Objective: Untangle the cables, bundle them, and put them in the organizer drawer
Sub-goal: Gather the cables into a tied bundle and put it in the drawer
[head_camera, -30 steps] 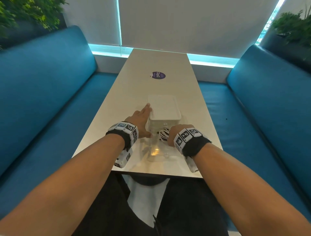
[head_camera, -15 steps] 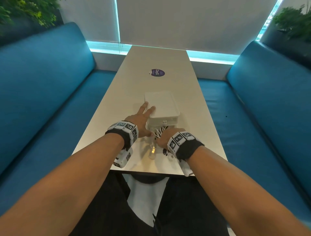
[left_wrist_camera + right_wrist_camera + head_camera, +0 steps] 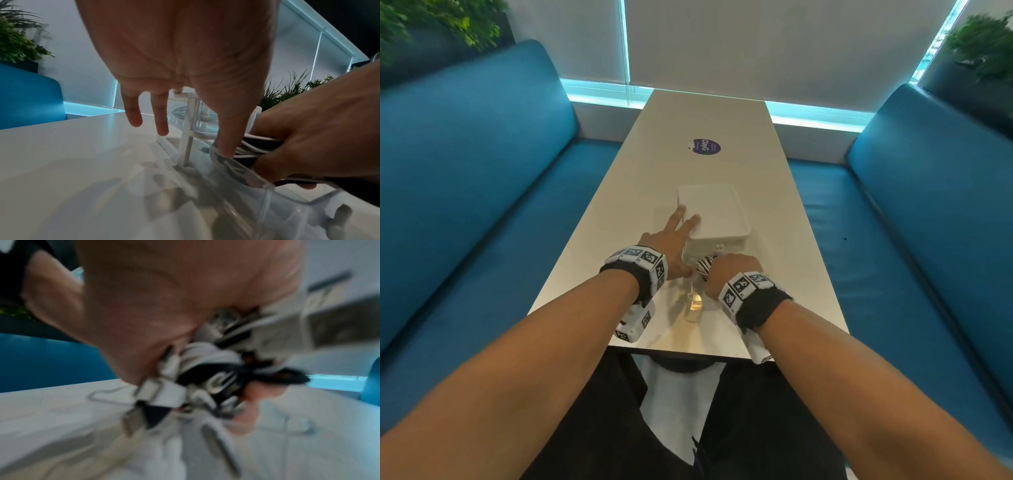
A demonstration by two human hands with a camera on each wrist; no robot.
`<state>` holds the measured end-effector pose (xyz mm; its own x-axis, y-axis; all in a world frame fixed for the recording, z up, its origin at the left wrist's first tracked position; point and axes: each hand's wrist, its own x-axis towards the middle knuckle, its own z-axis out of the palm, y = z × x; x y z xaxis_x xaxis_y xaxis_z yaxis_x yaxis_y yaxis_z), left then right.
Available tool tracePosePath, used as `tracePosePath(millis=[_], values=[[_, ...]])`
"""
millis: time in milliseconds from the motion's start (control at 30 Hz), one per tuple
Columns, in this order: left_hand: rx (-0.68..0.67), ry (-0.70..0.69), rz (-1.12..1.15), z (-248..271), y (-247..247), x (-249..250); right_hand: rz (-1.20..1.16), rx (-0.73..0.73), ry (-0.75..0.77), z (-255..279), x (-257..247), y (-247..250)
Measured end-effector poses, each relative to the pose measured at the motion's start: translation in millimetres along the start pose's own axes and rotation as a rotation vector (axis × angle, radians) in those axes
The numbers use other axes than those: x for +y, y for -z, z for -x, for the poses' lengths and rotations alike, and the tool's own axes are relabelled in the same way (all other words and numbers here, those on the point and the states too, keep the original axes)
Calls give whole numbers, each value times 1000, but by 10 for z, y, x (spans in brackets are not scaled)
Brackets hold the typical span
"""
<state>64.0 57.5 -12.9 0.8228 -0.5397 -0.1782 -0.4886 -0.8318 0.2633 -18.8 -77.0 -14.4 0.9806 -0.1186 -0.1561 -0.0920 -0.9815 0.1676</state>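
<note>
A white organizer (image 3: 717, 212) stands mid-table with its clear bottom drawer (image 3: 693, 306) pulled out toward me. My left hand (image 3: 677, 229) lies with straight, spread fingers on the lid's left edge, and its thumb (image 3: 225, 142) touches the drawer's rim (image 3: 257, 177). My right hand (image 3: 729, 270) grips a black-and-white cable bundle (image 3: 703, 265) at the drawer's mouth, just in front of the organizer. The blurred right wrist view shows the cable bundle (image 3: 207, 368) with a binder clip (image 3: 162, 394) on it. A bluish coil (image 3: 180, 112) lies in an upper drawer.
The long white table (image 3: 705, 113) carries a purple round sticker (image 3: 707, 147) beyond the organizer. Blue bench seats (image 3: 465, 188) run along both sides, with plants (image 3: 983, 44) behind them. The table's near edge (image 3: 681, 353) is close to my lap.
My left fingers have slid up onto the organizer's lid and spread apart. My right hand, still gripping the bundle, has shifted slightly left over the open drawer.
</note>
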Motion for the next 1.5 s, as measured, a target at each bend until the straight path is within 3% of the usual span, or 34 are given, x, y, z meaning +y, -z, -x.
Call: tracePosePath(millis=[233, 367, 533, 700, 967, 1167, 1267, 1333, 1433, 1500], values=[[11, 9, -9, -39, 1, -27, 51, 4, 33, -19, 44, 6], [40, -22, 129, -79, -82, -98, 88, -34, 96, -15, -6, 26], [43, -80, 197, -116, -93, -47, 30, -82, 28, -29, -231, 3], [12, -97, 234, -142, -99, -94, -27, -46, 38, 28, -136, 74], [-16, -117, 365, -149, -146, -128, -175, -111, 10, 72, -136, 205], [18, -103, 358, -115, -165, -39, -37, -68, -28, 52, -229, 148], [27, -112, 327, -90, -157, 7, -89, -61, -65, 31, -260, 117], [17, -98, 308, -90, -143, 11, -174, -109, -41, -1, -224, 130], [6, -77, 317, -106, -127, -19, -469, -319, -56, -69, -64, 259], [0, -68, 308, -103, -128, -21, -507, -380, -38, -84, 40, 340]])
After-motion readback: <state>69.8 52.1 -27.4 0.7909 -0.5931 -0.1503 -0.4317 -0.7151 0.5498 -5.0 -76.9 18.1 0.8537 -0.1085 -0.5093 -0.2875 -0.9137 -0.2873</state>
